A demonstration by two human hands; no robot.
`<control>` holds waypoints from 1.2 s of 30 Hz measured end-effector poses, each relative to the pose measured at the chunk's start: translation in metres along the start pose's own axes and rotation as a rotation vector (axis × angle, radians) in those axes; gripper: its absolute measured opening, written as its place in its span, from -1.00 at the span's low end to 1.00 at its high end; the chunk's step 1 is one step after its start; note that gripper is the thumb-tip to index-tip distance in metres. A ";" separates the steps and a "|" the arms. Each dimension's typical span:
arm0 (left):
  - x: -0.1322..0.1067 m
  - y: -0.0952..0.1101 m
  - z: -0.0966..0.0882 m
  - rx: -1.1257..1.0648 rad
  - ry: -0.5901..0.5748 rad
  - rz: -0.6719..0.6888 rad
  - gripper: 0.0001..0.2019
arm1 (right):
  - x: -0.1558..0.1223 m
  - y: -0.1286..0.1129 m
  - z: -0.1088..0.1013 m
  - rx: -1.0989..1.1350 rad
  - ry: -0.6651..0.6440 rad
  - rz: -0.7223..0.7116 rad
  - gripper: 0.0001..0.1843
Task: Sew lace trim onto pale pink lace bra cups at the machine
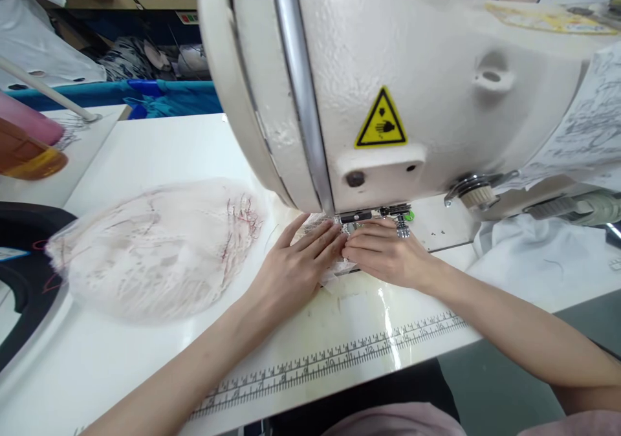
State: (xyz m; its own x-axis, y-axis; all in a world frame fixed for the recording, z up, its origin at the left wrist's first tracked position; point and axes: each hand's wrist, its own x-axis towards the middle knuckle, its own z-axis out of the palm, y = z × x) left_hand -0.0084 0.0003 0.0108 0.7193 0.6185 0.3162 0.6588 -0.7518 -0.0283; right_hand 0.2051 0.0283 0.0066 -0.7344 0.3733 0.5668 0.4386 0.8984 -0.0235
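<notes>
A large cream sewing machine [388, 67] fills the upper middle, with its presser foot [373, 216] just above my fingers. My left hand [295, 261] lies flat, fingers stretched toward the foot, pressing a small piece of pale lace fabric [334, 273] onto the white table [145, 145]. My right hand [383, 251] rests flat beside it, fingers pointing left and meeting the left fingertips on the same piece. Most of the lace piece is hidden under both hands.
A heap of pale lace pieces with red threads [155, 248] lies to the left. A measuring tape strip [339, 358] runs along the table's front edge. White cloth [533, 261] sits at the right. Another person in white [33, 28] is at the far left back.
</notes>
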 end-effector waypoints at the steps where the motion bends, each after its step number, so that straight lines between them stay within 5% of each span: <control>1: 0.000 -0.001 0.000 -0.011 -0.004 -0.002 -0.53 | 0.000 0.000 0.001 -0.002 0.001 0.000 -0.71; 36: 0.004 0.011 0.006 0.011 -0.043 -0.084 -0.55 | -0.012 0.012 0.001 -0.062 -0.025 0.046 -0.78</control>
State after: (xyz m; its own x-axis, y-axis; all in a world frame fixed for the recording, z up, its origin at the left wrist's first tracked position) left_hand 0.0025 -0.0043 0.0063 0.6704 0.6884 0.2769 0.7191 -0.6947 -0.0139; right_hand 0.2186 0.0351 -0.0015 -0.7252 0.4198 0.5457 0.5024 0.8646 0.0025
